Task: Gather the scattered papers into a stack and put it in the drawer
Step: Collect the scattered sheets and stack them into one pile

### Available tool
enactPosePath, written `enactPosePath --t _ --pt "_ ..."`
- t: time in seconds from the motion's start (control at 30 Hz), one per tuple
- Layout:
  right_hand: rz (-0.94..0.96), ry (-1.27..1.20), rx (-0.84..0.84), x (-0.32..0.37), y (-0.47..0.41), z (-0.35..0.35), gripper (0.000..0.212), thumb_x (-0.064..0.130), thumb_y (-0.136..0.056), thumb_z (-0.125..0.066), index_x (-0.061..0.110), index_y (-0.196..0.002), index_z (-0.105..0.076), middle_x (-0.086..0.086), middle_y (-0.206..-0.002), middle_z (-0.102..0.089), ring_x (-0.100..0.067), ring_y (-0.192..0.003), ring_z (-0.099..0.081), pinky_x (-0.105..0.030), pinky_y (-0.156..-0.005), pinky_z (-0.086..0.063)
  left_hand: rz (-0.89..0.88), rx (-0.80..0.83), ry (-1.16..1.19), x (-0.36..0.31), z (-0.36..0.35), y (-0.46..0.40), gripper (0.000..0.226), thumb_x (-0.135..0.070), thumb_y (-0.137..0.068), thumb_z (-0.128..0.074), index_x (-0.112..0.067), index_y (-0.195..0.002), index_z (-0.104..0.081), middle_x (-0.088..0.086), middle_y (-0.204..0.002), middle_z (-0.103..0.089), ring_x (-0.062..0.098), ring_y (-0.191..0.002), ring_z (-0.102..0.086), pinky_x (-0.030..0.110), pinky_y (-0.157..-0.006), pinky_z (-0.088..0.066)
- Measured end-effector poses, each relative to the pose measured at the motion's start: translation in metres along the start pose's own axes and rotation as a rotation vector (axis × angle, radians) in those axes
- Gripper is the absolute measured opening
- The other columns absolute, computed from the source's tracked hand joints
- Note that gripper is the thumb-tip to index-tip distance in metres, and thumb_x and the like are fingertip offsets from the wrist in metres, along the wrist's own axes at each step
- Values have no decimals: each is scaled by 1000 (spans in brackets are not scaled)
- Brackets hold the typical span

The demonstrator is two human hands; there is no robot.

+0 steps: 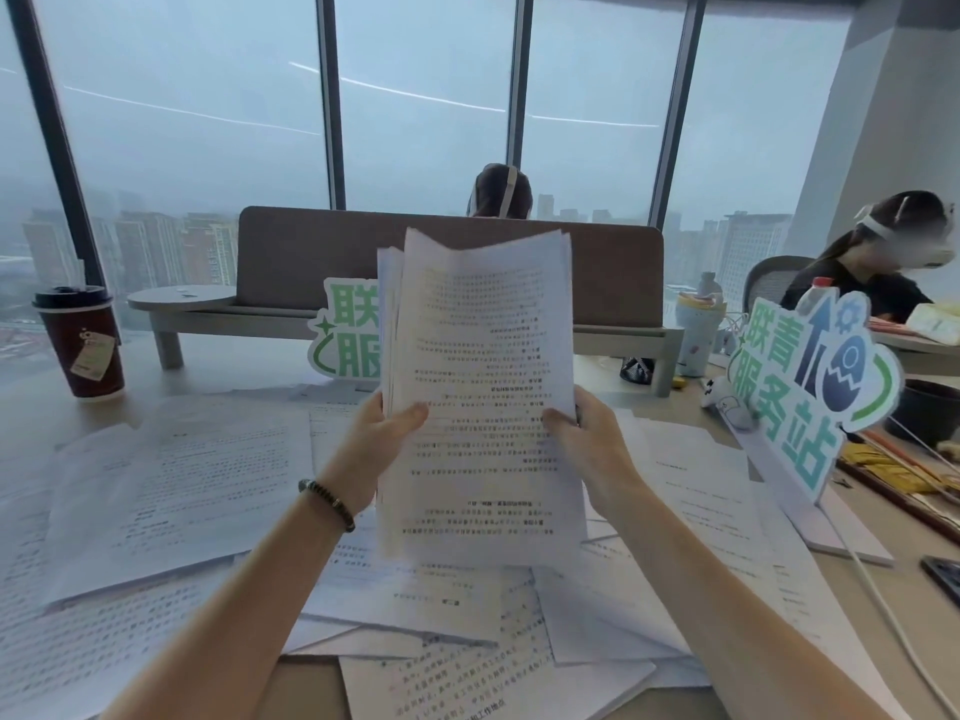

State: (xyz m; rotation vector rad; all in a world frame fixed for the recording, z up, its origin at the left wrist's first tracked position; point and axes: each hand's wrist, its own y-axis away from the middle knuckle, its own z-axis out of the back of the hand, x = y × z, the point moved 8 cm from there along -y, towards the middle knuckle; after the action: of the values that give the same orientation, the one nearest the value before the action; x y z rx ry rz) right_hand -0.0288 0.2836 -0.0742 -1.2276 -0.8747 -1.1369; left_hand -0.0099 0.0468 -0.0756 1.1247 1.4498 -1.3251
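From my head camera I look over a pale desk [31, 423] that runs to tall windows across the top of the frame, with grey sky and towers beyond. Loose sheets [171, 475] cover the desk from the left edge to the lower right, overlapping each other, some hanging toward the bottom edge. I hold the gathered stack [480, 387] upright in the middle of the frame, clear of the desk, its top leaves fanning apart. My left hand [379, 439] grips its left edge with the thumb across the front page, a bead bracelet [328, 504] on the wrist; my right hand [589, 441] pinches the right edge the same way. A brown divider panel [322, 252] closes the far side. At the left stands a lidded red paper cup [85, 345], its contents hidden. A green-lettered sign [800, 387] stands at the right, a second sign [348, 337] peeks from behind the stack, and a pale bottle [696, 335] stands near the panel. Bare desk shows mainly at the far left around the cup. Two people sit beyond, upper centre and upper right.
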Motion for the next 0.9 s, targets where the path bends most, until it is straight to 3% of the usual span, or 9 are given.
enactPosePath --t 0.2,0.4,0.53,0.63,0.73,0.9 --pt "217 -1 -115 28 6 7 19 15 -103 -46 27 -115 -55 10 -113 -68 -15 -98 -67 -37 -80 -59 -236 -87 -21 -27 -7 5 20 -9 -100 -51 -16 -114 -63 4 -109 -73 22 -97 -72 39 -79 -61" --pt "277 -11 -67 34 9 2 23 24 -101 -52 25 -124 -51 6 -120 -66 -19 -105 -66 -47 -86 -59 -200 -84 88 -25 -5 6 18 -12 -97 -57 -15 -111 -68 9 -107 -75 30 -98 -72 45 -79 -60" --pt "254 -51 -53 31 8 2 42 28 -99 -58 30 -137 -39 8 -128 -60 -17 -113 -62 -51 -93 -56 -158 -59 110 -23 -6 9 19 -13 -97 -57 -16 -112 -69 5 -106 -76 28 -97 -73 40 -77 -61" --pt "272 -51 -34 33 9 1 66 32 -99 -57 51 -148 -17 13 -141 -51 -18 -123 -56 -52 -101 -50 -132 -58 122 -20 -5 9 19 -19 -98 -56 -17 -110 -70 5 -105 -76 31 -102 -71 42 -80 -59" --pt "298 -19 -40 38 11 2 74 32 -100 -54 65 -143 -3 15 -144 -48 -16 -124 -55 -52 -103 -46 -138 2 200 -25 -11 12 31 -34 -102 -44 -20 -115 -68 6 -116 -73 28 -110 -68 45 -90 -55" --pt "338 16 -23 44 12 -1 72 35 -102 -49 64 -142 4 15 -145 -47 -12 -122 -55 -48 -106 -46 -129 58 292 -25 -13 12 57 -53 -100 -22 -22 -130 -59 9 -125 -69 28 -114 -66 46 -92 -56"
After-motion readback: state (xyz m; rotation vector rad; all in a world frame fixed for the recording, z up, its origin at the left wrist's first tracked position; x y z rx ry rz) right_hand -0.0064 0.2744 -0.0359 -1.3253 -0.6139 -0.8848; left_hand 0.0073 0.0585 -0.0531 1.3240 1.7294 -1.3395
